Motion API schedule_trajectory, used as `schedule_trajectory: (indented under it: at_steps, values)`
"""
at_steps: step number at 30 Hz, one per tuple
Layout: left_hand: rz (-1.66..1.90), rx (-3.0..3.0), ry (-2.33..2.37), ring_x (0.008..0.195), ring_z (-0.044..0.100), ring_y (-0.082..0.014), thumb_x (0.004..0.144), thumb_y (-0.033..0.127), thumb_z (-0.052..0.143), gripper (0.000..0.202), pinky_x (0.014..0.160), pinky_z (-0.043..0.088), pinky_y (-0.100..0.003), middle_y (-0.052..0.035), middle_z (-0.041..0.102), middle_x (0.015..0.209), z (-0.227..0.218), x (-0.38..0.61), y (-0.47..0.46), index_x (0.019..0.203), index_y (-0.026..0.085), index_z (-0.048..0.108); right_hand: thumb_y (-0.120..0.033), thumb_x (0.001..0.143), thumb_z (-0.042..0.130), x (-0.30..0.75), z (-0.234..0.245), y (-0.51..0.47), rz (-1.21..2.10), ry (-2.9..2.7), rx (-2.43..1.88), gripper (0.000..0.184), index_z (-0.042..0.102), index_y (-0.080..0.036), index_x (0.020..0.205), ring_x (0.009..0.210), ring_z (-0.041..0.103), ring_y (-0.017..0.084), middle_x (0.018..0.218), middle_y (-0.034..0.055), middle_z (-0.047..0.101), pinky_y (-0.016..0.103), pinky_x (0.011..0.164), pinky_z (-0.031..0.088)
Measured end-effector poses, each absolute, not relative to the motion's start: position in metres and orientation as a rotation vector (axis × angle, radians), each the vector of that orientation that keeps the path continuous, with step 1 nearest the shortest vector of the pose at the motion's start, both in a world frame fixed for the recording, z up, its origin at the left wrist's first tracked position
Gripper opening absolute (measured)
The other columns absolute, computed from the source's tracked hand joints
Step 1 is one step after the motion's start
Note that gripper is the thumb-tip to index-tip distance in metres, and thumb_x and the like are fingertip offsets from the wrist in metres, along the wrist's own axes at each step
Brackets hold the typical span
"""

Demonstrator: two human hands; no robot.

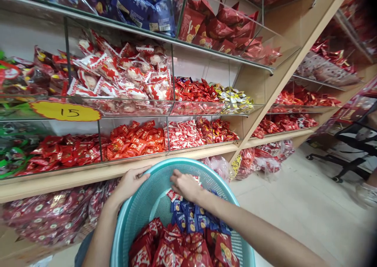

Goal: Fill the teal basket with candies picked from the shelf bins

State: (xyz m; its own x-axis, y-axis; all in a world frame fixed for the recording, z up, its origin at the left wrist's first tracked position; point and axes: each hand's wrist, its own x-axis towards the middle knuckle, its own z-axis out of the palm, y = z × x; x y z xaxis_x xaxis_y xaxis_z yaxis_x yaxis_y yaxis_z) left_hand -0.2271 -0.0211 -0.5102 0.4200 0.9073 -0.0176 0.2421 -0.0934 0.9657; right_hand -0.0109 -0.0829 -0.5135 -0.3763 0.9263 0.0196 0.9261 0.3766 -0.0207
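A large teal plastic basket (131, 204) stands in front of the shelf. My left hand (131, 184) is closed on its left rim, fingers curled over the edge. Inside the basket, my right hand (186, 185) hovers over small red-and-white wrapped candies (173, 195), its fingers bent inward; whether anything is in them is hidden. Below that hand lie blue candy packets (190, 218) with an orange picture. Larger red packets (176, 245) fill the part of the basket nearest me.
Glass-fronted shelf compartments hold orange-red candies (137, 141), small red-and-white candies (185, 134) and larger white-and-red ones (123, 70). A yellow price tag (65, 110) reads 15. Bagged stock (50, 216) sits underneath. At right are an office chair (347, 149) and a person's shoe (366, 194).
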Motion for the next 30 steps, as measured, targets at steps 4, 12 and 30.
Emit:
schedule_trajectory:
  at_steps: [4,12,30]
  values:
    - [0.754,1.584,1.031,0.094,0.06,-0.026,0.064,0.049,0.063,0.062,0.073,0.052,-0.035,-0.0051,0.061,0.11,-0.506,-0.227,-0.025,0.114,0.014,0.057,-0.033,0.081,0.047,-0.032,-0.547,-0.08,-0.026,-2.793,-1.682,0.022,0.055,-0.018,0.095,0.066,0.061,0.017,0.101,0.0077,0.052,0.029,0.058,0.047]
    - [0.782,1.601,1.013,0.096,0.059,-0.0272,0.063,0.05,0.064,0.063,0.078,0.05,-0.038,-0.0082,0.058,0.114,-0.511,-0.229,-0.022,0.114,0.012,0.057,-0.019,0.083,0.043,-0.034,-0.56,-0.072,-0.063,-2.895,-1.675,0.018,0.06,-0.017,0.088,0.067,0.062,0.016,0.105,0.0106,0.053,0.03,0.058,0.05]
    - [0.76,1.619,1.012,0.096,0.059,-0.0262,0.063,0.05,0.063,0.062,0.074,0.052,-0.034,-0.0056,0.06,0.113,-0.509,-0.229,-0.021,0.113,0.014,0.058,-0.024,0.086,0.038,-0.03,-0.541,-0.081,-0.023,-2.672,-1.786,0.019,0.056,-0.018,0.09,0.065,0.061,0.015,0.096,0.0068,0.056,0.027,0.057,0.044]
